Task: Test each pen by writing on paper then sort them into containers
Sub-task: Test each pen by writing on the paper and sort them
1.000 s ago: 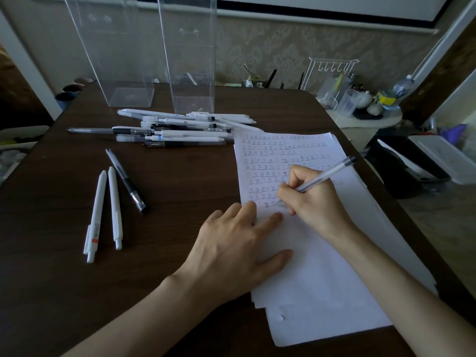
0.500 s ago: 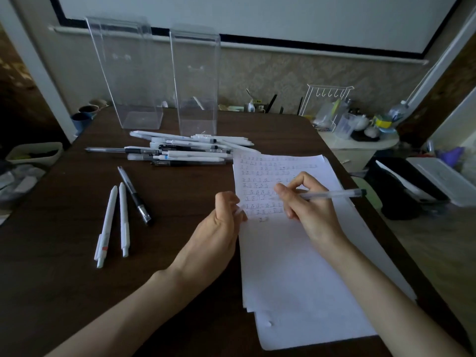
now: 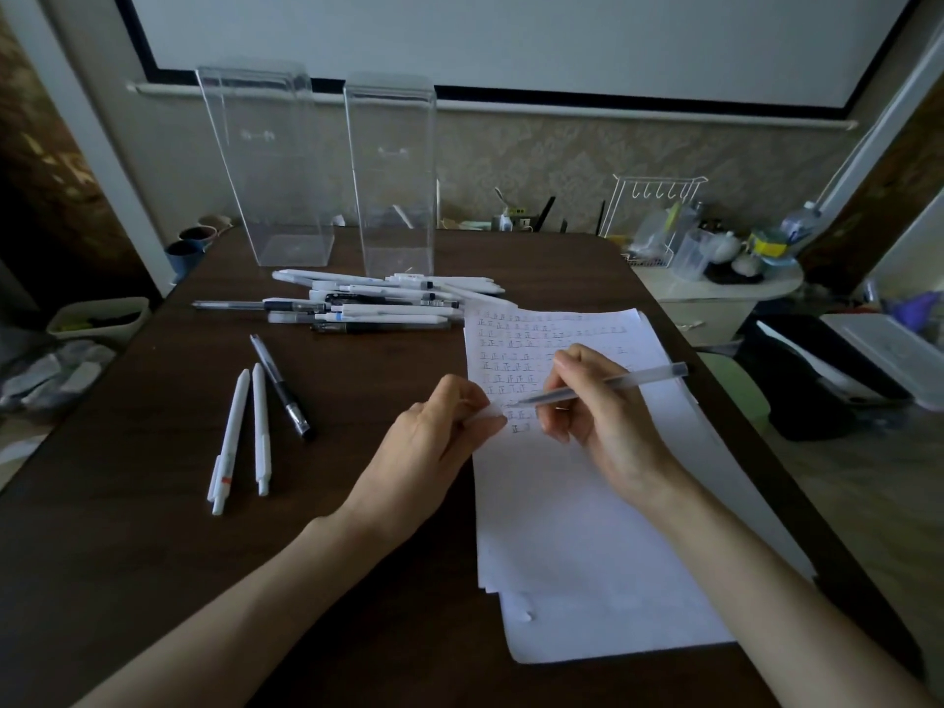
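1. Evidently, the writing test of the pen (image 3: 628, 379) has been finished. A second ago its tip was pressed to the paper (image 3: 587, 528); now it is lifted clear, with the barrel held nearly level and the tip aimed towards 9 o'clock.
2. The left hand (image 3: 434, 442), spread flat on the sheet a second ago to steady it, has been raised and curled. A small pale cap (image 3: 488, 415) is pinched at its fingertips, just beside the pen tip, though whether the two touch cannot be told.
3. The right hand (image 3: 608, 426) is closed round the pen in a writing grip, above the rows of test marks at the sheet's 12 o'clock end.
4. Recapping is judged to be the step in hand, with sorting to follow.
5. Two clear containers (image 3: 276, 171) are stood at the 12 o'clock end of the table (image 3: 153, 554); whether anything lies in them cannot be told.
6. A pile of pens (image 3: 378, 304) is left just before the containers, and three pens (image 3: 260, 421) are laid apart at 9 o'clock of the left hand.
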### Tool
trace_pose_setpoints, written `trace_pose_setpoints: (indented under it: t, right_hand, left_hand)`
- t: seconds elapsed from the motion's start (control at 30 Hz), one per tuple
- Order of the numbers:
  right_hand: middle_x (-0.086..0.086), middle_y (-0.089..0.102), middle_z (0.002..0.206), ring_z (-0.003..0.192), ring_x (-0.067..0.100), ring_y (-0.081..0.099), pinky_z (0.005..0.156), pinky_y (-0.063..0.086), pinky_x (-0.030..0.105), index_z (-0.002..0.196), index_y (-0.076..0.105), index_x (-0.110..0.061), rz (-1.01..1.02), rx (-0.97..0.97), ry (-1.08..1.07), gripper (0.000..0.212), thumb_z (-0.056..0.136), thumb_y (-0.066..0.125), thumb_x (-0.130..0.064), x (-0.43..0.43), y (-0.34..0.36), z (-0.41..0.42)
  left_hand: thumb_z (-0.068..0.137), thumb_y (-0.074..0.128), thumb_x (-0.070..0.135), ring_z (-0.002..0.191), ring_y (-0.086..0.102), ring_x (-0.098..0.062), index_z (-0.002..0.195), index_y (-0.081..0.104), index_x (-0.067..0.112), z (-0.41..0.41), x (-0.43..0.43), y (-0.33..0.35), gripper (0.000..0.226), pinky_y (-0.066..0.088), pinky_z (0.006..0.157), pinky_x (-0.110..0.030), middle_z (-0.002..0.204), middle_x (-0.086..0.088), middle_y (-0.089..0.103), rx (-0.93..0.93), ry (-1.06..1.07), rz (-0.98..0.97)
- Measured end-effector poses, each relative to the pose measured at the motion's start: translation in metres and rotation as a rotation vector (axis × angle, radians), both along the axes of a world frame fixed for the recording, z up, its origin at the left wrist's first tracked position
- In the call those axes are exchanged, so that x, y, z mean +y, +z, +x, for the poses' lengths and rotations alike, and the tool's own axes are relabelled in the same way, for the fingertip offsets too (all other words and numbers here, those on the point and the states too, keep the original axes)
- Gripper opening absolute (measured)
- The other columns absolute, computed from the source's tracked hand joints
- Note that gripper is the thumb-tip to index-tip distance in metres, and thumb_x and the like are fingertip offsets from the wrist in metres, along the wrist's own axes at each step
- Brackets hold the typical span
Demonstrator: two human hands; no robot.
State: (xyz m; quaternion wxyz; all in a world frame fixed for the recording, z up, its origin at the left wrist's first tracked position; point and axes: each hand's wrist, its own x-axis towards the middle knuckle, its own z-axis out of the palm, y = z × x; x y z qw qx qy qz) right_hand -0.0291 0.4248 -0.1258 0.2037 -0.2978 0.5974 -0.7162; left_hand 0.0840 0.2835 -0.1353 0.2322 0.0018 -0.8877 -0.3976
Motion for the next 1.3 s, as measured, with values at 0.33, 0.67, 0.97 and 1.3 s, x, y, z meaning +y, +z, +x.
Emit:
trace_pose_setpoints:
  t: [0.33, 0.67, 0.97, 1.3]
  right_hand:
    - [0.001, 0.049, 0.042, 0.040, 0.010, 0.042, 0.043, 0.033, 0.014, 0.062, 0.043, -0.002, 0.102, 0.149, 0.002, 0.036, 0.089, 0.050, -0.024, -0.005, 0.000, 0.010]
    - [-0.001, 0.055, 0.048, 0.045, 0.013, 0.046, 0.045, 0.036, 0.018, 0.076, 0.052, 0.000, 0.159, 0.080, 0.060, 0.043, 0.088, 0.054, -0.042, -0.012, 0.004, 0.014]
    - [0.002, 0.064, 0.071, 0.058, 0.000, 0.053, 0.058, 0.043, 0.015, 0.094, 0.056, -0.014, 0.414, 0.265, -0.061, 0.019, 0.096, 0.050, -0.031, -0.042, 0.018, -0.001]
    - [0.006, 0.056, 0.125, 0.118, 0.023, 0.044, 0.096, 0.036, 0.031, 0.120, 0.058, -0.008, 0.704, 1.016, -0.136, 0.027, 0.095, 0.048, -0.011, -0.143, 0.008, -0.025]
  left_hand:
    - [0.093, 0.050, 0.035, 0.072, 0.058, -0.002, 0.095, 0.048, 0.012, 0.000, -0.002, -0.007, 0.023, 0.044, 0.063, -0.016, 0.084, 0.005, 0.067, 0.040, -0.142, -0.085]
    - [0.094, 0.042, 0.033, 0.064, 0.050, -0.012, 0.088, 0.048, 0.012, 0.003, 0.001, -0.006, 0.022, 0.037, 0.056, -0.020, 0.073, 0.005, 0.060, 0.103, 0.002, -0.263]
    - [0.089, 0.050, 0.028, 0.122, 0.047, -0.030, 0.093, 0.052, 0.015, 0.037, -0.046, -0.002, 0.014, 0.037, 0.101, -0.044, 0.128, -0.018, 0.052, -0.260, 0.654, -0.344]
    - [0.096, 0.026, 0.051, 0.144, -0.006, -0.022, 0.145, 0.022, 0.035, 0.050, -0.072, -0.003, 0.051, 0.003, 0.112, -0.054, 0.157, 0.006, 0.002, -0.597, 0.598, -0.568]
